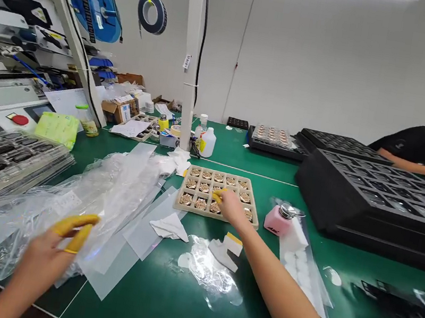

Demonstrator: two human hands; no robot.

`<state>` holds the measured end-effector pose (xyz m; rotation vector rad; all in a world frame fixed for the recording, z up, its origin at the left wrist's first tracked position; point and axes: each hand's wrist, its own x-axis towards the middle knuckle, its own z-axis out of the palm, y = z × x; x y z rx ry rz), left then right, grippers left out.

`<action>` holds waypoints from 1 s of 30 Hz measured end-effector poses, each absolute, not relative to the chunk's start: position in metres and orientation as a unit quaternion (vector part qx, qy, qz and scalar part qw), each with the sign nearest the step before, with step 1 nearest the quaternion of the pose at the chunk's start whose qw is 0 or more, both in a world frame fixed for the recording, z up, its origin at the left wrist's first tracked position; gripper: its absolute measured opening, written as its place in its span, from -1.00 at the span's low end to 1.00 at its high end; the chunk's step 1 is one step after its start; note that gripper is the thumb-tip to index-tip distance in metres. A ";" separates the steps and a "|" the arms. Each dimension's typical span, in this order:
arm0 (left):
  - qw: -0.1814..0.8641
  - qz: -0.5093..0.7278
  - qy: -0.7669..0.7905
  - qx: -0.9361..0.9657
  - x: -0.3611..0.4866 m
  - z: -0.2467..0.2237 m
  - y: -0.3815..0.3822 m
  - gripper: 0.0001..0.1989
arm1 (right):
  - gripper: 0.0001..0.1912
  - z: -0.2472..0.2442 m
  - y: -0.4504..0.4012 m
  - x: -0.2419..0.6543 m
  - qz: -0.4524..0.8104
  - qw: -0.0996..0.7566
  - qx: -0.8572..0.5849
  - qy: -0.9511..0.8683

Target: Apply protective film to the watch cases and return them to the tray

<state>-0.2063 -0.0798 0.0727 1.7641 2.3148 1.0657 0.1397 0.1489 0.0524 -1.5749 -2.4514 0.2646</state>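
Note:
My right hand [231, 206] reaches over a beige compartment tray [179, 197] holding several round gold-coloured parts. Its yellow-covered fingertips come together at a middle compartment; whatever they pinch, if anything, is too small to make out. At the lower left, my left hand [45, 253] hovers near clear plastic bags [47, 208]. Yellow finger cots cover its thumb and forefinger, which are apart with nothing between them. White sheets [114, 267] lie between the bags and the tray. A crumpled wipe [170, 226] rests just in front of the tray.
Right of the tray stands a pink pump bottle [277, 222] beside bagged white pads [298, 264]. Large black trays [348, 218] are stacked at the right, with a person [416, 145] behind them. Clear trays of dark parts [6, 158] sit left. A white post [189, 69] rises behind.

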 end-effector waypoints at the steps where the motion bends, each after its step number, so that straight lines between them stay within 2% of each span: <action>1: 0.084 0.333 0.708 0.618 -0.180 0.071 -0.062 -0.78 | -0.72 0.055 0.153 0.151 0.091 0.107 -0.547 -0.825; 3: 0.209 0.277 0.591 0.729 -0.129 0.068 -0.032 -0.77 | -0.77 0.055 0.158 0.166 0.097 0.099 -0.560 -0.817; 5: 0.276 0.228 0.516 0.779 -0.086 0.066 -0.009 -0.74 | -0.84 0.049 0.160 0.168 0.104 0.087 -0.566 -0.813; 9: 0.317 0.191 0.458 0.808 -0.043 0.053 0.016 -0.72 | -0.91 0.033 0.166 0.157 0.122 0.071 -0.585 -0.798; 12: 0.350 0.186 0.452 0.799 -0.040 0.041 0.022 -0.71 | -0.89 0.028 0.169 0.155 0.145 0.078 -0.595 -0.787; 18: 0.526 0.251 0.451 0.676 -0.049 0.027 0.029 -0.71 | -0.87 0.038 0.157 0.157 0.203 0.122 -0.600 -0.764; 21: 0.592 0.309 0.468 0.579 -0.047 0.027 0.031 -0.59 | -0.82 0.049 0.136 0.145 0.225 0.160 -0.600 -0.751; 24: 0.652 0.348 0.441 0.510 -0.042 0.031 0.026 -0.41 | -0.73 0.054 0.104 0.125 0.357 0.267 -0.524 -0.726; 26: 0.683 0.367 0.401 0.488 -0.040 0.035 0.021 -0.31 | -0.77 0.053 0.080 0.113 0.461 0.319 -0.476 -0.678; 29: 0.680 0.391 0.386 0.485 -0.038 0.038 0.014 -0.26 | -0.94 0.047 0.052 0.104 0.448 0.303 -0.508 -0.670; 30: 0.668 0.395 0.392 0.493 -0.038 0.037 0.013 -0.27 | -0.90 0.046 0.046 0.104 0.420 0.291 -0.523 -0.682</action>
